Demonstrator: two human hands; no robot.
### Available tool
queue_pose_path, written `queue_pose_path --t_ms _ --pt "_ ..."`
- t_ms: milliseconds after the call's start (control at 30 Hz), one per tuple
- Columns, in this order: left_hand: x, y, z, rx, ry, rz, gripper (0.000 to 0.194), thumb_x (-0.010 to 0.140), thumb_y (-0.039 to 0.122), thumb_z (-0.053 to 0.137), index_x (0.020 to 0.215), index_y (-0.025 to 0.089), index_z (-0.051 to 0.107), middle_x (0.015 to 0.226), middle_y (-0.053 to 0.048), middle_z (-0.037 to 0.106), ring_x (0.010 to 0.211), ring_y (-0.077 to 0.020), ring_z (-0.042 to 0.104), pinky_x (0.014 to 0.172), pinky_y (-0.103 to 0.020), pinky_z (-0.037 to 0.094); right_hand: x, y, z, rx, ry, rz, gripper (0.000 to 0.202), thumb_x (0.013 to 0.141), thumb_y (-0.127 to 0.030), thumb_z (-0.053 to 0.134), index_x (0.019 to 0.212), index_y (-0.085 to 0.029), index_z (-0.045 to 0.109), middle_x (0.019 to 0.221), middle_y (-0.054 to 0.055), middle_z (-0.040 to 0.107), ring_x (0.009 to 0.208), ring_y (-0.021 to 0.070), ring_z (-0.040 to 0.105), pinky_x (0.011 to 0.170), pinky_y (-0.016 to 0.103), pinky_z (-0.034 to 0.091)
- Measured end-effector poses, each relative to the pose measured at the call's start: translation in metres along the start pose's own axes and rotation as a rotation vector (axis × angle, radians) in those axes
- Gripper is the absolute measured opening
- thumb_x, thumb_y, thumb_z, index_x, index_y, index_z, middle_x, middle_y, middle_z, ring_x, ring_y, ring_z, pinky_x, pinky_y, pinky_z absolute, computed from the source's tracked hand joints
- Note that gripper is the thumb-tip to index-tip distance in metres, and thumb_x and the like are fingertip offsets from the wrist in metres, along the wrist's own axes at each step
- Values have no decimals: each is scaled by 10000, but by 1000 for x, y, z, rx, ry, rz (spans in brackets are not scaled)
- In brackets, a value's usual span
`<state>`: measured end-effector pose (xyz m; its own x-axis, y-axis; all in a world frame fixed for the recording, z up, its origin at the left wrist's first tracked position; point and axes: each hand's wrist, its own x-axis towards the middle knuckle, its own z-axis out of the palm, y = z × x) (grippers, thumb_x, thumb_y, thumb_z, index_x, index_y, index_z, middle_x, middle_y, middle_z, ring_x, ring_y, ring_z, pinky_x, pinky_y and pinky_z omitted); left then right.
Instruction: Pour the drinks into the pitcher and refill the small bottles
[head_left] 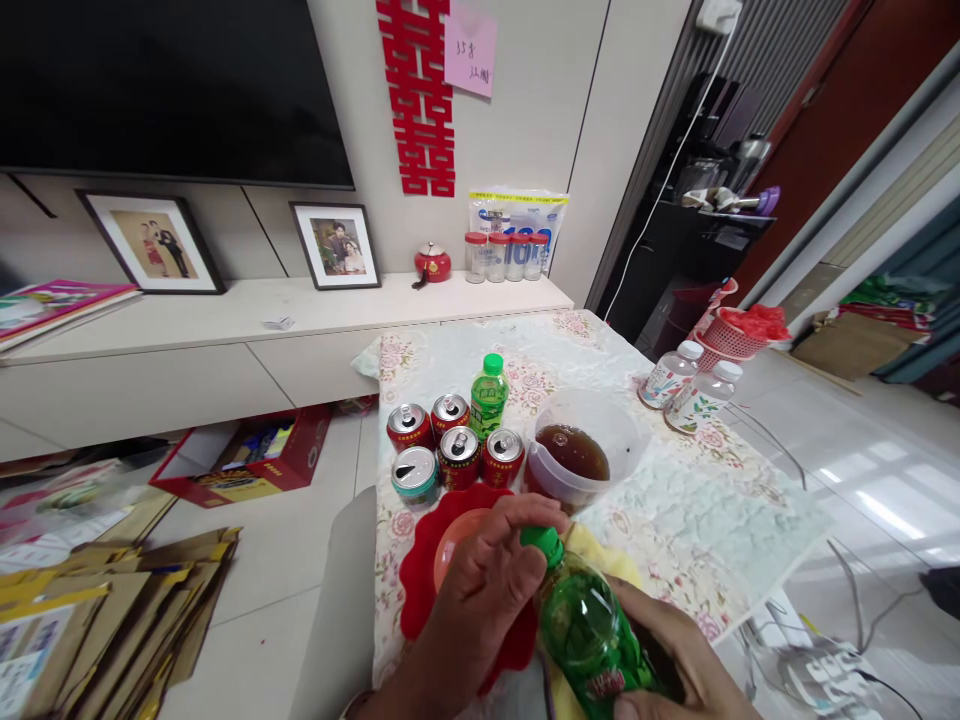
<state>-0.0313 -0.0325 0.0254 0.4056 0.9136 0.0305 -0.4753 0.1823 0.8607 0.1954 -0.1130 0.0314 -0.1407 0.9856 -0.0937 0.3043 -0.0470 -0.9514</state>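
A green plastic bottle [592, 630] with a green cap [544, 545] is tilted near the table's front edge. My right hand [675, 650] is wrapped round its body. At the cap, my left hand [484, 590] has its thumb and fingers curled against the cap's left side. Beneath my left hand lies a red scalloped tray [420, 575] with a pinkish dish [456, 540]. Just behind the hands stands a clear tub [622, 435] of brown liquid [574, 452]. A yellow cloth [607, 560] is partly hidden behind the bottle.
Several opened cans [459, 455] and a small green-capped bottle [489, 398] stand left of the tub. Two white-capped bottles [670, 375] and pink baskets [731, 335] are at the right edge. A white cabinet [300, 310] runs behind the table; flattened cardboard [112, 620] lies on the floor.
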Motion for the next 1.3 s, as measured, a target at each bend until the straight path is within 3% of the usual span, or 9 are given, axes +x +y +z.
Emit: queue_pose_path --t_ms 100,267,500,633,767,967,1067,1200,1300 --pt "3 7 -3 180 46 106 232 955 533 870 1090 346 898 1078 -13 768 1028 -184 704 928 -258 553 5 -7 3 -28 4 2 777 828 -722 876 1454 -270 797 1344 112 772 1221 411 745 1029 454 656" --pt "9 17 -5 200 38 6 304 891 576 917 1076 335 915 1095 -20 796 1040 -202 713 932 -279 554 11 -23 9 21 -34 -50 729 873 -709 837 1476 -303 780 1272 82 791 1084 373 781 959 422 678" --pt "9 12 -5 11 73 -132 394 840 612 943 1099 315 920 1130 -42 853 1039 -223 720 978 -329 550 3 4 7 -87 59 -76 820 877 -809 816 1491 -267 772 1361 119 767 1217 400 753 1007 417 664" --pt "9 12 -3 55 55 -49 296 916 571 895 1114 352 916 1212 -28 836 1131 -213 725 990 -283 551 7 2 11 -55 29 -96 836 902 -837 769 1516 -270 752 1290 105 789 1176 393 768 1027 427 653" --pt "13 15 -3 184 74 100 221 910 525 913 1023 336 923 1045 -11 756 1013 -175 701 915 -242 554 11 -2 14 -84 50 -113 849 896 -847 774 1507 -258 761 1267 120 794 1176 398 769 1079 454 628" --pt "11 22 -9 209 -16 -21 242 975 525 839 1143 363 903 1181 -23 811 1113 -212 722 984 -281 551 11 1 17 7 43 -111 888 882 -904 762 1511 -277 762 1300 119 786 1267 404 738 1150 463 582" --pt "10 25 -6 243 -33 -1 276 1001 546 797 1187 361 884 1261 -32 808 1177 -225 710 1020 -289 539 12 3 17 28 40 -114 897 894 -905 750 1529 -272 749 1312 121 782 1271 403 737 1154 458 577" --pt "13 25 -1 308 34 120 238 944 527 868 1021 303 882 1037 -15 744 1001 -187 694 909 -262 543 13 10 15 -29 30 -129 875 885 -854 799 1524 -257 752 1351 132 768 1274 419 731 1144 478 582" --pt "14 26 -3 276 11 86 200 957 498 864 998 304 893 1047 -12 776 1023 -189 712 938 -270 550 12 15 15 0 34 -125 904 887 -879 777 1528 -241 748 1363 140 762 1281 424 726 1158 473 570"
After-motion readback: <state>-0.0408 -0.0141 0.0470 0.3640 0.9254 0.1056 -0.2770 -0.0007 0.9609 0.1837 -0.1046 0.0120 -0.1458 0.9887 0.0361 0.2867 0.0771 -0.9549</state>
